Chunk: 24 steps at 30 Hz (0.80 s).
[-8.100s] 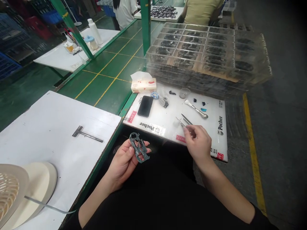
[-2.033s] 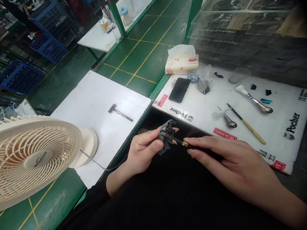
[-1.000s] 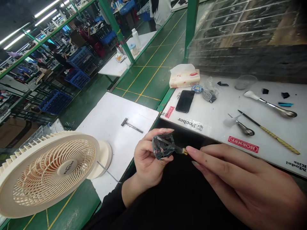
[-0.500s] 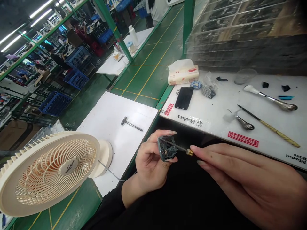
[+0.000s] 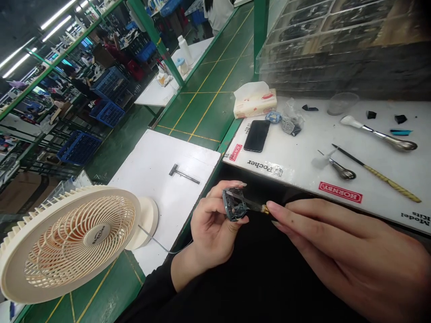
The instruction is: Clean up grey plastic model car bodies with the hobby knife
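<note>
My left hand (image 5: pixel 213 231) is closed around a small dark grey model part (image 5: pixel 230 210), hollow with fine detail inside, held up between thumb and fingers. My right hand (image 5: pixel 336 242) pinches a slim tool (image 5: pixel 264 209) with a brass collar and a thin flat metal shaft. That shaft reaches leftward into the hollow side of the part. Exactly where its tip touches, I cannot make out. The tool's handle is hidden behind my right fingers. Both hands are above my dark clothing, in front of the bench edge.
On the white bench (image 5: pixel 289 157) lie a phone (image 5: pixel 257 135), a tissue pack (image 5: pixel 255 101), a yellow-wrapped tool (image 5: pixel 387 180), two metal-handled tools and black scraps. Clear trays (image 5: pixel 303 54) stand behind. At left are a fan (image 5: pixel 84 240) and a T-shaped part (image 5: pixel 184 174).
The tool in my right hand has turned slightly, its shaft now looking broader. The part in my left hand has tilted a little. The whole view has shifted slightly.
</note>
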Motion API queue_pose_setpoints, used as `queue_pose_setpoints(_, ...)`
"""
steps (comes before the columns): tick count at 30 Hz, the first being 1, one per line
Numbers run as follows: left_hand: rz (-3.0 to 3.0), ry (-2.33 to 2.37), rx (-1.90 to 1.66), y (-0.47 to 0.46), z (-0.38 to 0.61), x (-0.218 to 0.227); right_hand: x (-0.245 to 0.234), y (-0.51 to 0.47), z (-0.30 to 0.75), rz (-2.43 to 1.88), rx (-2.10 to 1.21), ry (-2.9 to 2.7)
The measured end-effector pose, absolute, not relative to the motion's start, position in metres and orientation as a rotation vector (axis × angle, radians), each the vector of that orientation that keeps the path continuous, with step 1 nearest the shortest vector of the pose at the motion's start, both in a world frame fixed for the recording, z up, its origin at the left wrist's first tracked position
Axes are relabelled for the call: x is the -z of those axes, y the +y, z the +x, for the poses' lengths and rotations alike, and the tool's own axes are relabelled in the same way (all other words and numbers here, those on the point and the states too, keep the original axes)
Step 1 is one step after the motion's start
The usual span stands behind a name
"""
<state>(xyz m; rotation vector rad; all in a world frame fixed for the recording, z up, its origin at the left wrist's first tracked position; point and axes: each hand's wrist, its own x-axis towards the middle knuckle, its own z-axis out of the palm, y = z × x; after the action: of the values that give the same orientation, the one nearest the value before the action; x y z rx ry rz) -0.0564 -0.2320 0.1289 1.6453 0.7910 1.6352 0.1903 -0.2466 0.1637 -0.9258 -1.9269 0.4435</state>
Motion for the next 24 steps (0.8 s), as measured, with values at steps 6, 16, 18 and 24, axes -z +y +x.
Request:
queue_pose_setpoints(6,1.634,0.791,-1.649,-0.23,-0.055,-0.13,-0.163,-0.237,0.193,-0.869,-0.63,-1.958)
queue_pose_setpoints(16,1.789,0.839,-1.774,-0.223,-0.056,-0.124,-0.158,-0.248,0.192,-0.863,-0.399,-1.965)
queue_pose_setpoints(18,1.814,0.849,-1.799,-0.223,-0.057,-0.122,-0.158,-0.25,0.193,-0.86,-0.39,-1.973)
queue_pose_setpoints(24,1.745,0.846,-1.736,-0.226,-0.054,-0.124,-0.152,-0.25,0.199,-0.895,-0.236,-2.024)
